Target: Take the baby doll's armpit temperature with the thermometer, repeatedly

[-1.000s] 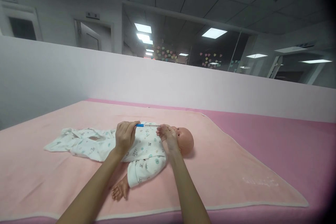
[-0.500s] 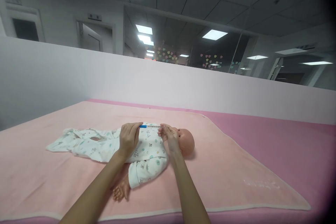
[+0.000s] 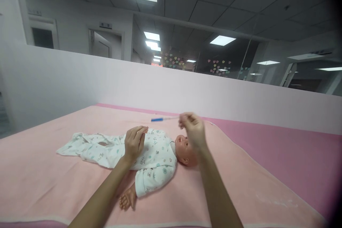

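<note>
My right hand [image 3: 192, 128] is raised above the doll's head, blurred by motion, with its fingers pinched on one end of a thin thermometer [image 3: 157, 119]. The thermometer points left, its blue end free in the air and its clear stem faint. My left hand [image 3: 135, 144] hovers over the doll's middle, fingers loosely bent and thumb apart, holding nothing. Beneath both hands a baby doll [image 3: 156, 149] lies on its back in a white printed sleepsuit, head to the right. My right hand and wrist hide part of its head.
A peach blanket [image 3: 80, 185] with a pale edge lies under the doll, over a pink mat [image 3: 267, 131]. A low white wall [image 3: 160, 85] runs along the back, with glass panels and doorways beyond.
My left hand has let go of the thermometer's blue end. My right hand has lifted it up and to the right, away from the doll's chest. The view has shifted slightly.
</note>
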A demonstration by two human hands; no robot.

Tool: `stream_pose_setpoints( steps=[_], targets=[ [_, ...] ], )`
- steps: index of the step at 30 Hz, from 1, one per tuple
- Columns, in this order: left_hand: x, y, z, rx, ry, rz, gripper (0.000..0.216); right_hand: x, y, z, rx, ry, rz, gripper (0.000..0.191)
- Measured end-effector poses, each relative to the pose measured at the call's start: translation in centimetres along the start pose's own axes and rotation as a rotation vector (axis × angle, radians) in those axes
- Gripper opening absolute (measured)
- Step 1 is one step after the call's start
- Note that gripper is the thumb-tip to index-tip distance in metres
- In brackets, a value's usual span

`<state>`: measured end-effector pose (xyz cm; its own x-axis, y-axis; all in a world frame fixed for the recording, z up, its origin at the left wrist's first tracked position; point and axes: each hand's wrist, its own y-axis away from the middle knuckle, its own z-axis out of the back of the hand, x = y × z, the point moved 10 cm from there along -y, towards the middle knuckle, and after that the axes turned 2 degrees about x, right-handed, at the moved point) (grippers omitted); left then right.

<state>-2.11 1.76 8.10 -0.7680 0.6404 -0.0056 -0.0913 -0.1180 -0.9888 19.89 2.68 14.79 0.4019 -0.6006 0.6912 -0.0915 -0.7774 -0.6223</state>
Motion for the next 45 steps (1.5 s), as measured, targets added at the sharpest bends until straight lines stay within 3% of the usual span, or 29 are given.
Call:
stream_pose_setpoints(
  steps=[3,5,7,9,11,13,16,19,22,24,27,33,36,39,41,45],
  targets=[
    [-0.1,0.0,-0.1,0.009,-0.003,-0.015,0.025,7.7,-1.1,0.9,0.065,-0.616,0.126,0.006],
    [-0.3,0.1,-0.2,0.021,-0.005,-0.042,0.023,10.8,-1.0,1.6,0.124,-0.932,0.236,0.011],
    [-0.6,0.2,-0.2,0.027,-0.005,-0.071,0.021,10.5,-0.6,1.2,0.174,-0.742,0.258,0.012],
    [-0.7,0.2,-0.2,0.026,-0.007,-0.092,0.02,6.8,-0.3,-0.4,0.224,-0.164,0.163,0.009],
    [-0.8,0.1,-0.2,0.026,-0.01,-0.099,0.019,3.1,0.1,-1.2,0.242,0.044,0.098,0.008],
    [-0.8,0.0,-0.2,0.028,-0.014,-0.102,0.019,1.3,0.5,-1.5,0.216,0.186,0.093,0.012],
    [-0.8,-0.1,-0.3,0.043,-0.018,-0.103,0.019,2.2,0.9,-1.2,0.11,0.245,0.115,0.009],
    [-0.9,-0.1,-0.5,0.074,-0.018,-0.1,0.018,4.1,0.9,-1.8,0.113,0.236,0.126,0.015],
    [-1.1,-0.2,-1.1,0.129,-0.016,-0.115,0.017,5.8,0.9,-2.4,0.102,0.491,0.217,0.019],
    [-1.3,-0.2,-1.4,0.16,-0.014,-0.129,0.017,7.3,1.4,-1.9,0.023,0.597,0.294,0.016],
    [-1.4,-0.1,-1.7,0.185,-0.008,-0.14,0.017,10.1,2.1,-0.7,-0.035,0.509,0.339,0.01],
    [-1.6,0.1,-2.5,0.255,-0.003,-0.161,0.018,14.7,1.2,1.8,0.023,0.2,0.359,0.016],
    [-1.7,0.1,-2.8,0.29,-0.01,-0.162,0.017,13.6,1.0,1.7,0.025,0.429,0.398,0.026],
    [-1.5,0.1,-3.0,0.312,-0.011,-0.145,0.016,11.3,1.9,0.8,0.018,0.718,0.393,0.023],
    [-1.4,0.2,-3.1,0.322,-0.008,-0.14,0.017,10.9,2.7,1.2,-0.031,0.662,0.373,0.017],
    [-1.2,0.3,-3.2,0.333,-0.01,-0.132,0.016,9.9,3.1,2.3,-0.062,0.268,0.242,0.015]
  ],
)
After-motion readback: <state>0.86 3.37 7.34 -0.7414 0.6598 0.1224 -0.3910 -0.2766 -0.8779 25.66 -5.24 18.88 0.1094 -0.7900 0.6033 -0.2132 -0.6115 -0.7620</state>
